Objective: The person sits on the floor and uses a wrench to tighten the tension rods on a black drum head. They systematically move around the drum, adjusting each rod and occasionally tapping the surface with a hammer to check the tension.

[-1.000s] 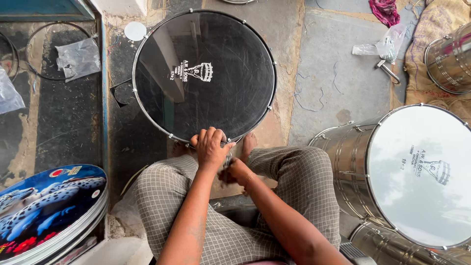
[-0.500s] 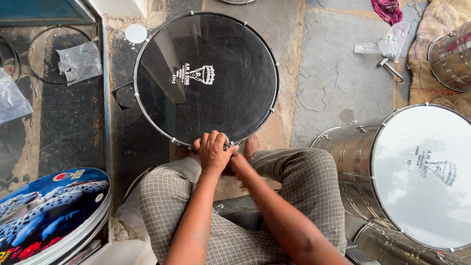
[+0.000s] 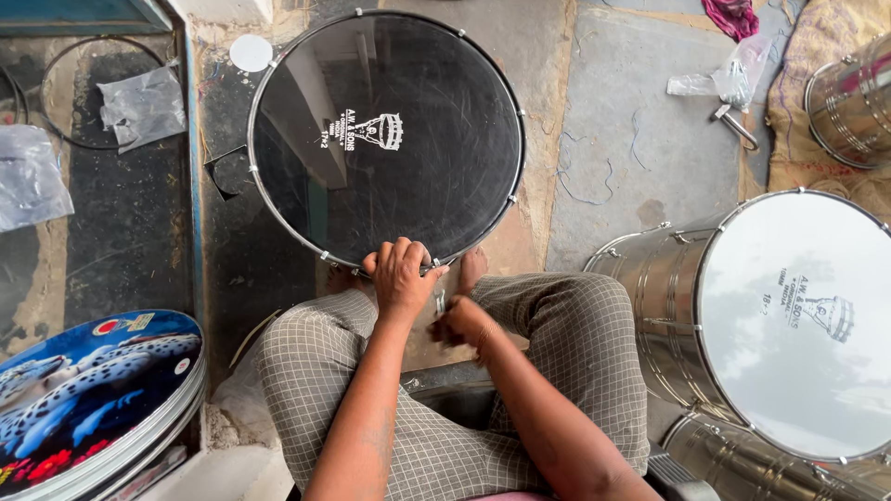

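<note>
A big drum [image 3: 390, 139] with a dark see-through head and a metal hoop lies on the floor in front of my crossed legs in checked trousers. My left hand [image 3: 401, 274] grips the near edge of its hoop, fingers curled over the rim. Just below it, my right hand [image 3: 461, 325] is a blurred fist a little back from the rim. A slim metal tool [image 3: 439, 301] sticks out of the fist toward the hoop. My bare toes show on both sides of my left hand.
A steel drum with a white head [image 3: 798, 325] lies at my right, another steel shell [image 3: 849, 97] beyond it. A stack of printed drum heads [image 3: 93, 399] sits at my left. Plastic bags [image 3: 139, 107], a thin hoop and a small metal tool [image 3: 733, 125] lie on the floor.
My right hand has drawn back from the hoop toward my lap and is blurred. My left hand has stayed on the rim.
</note>
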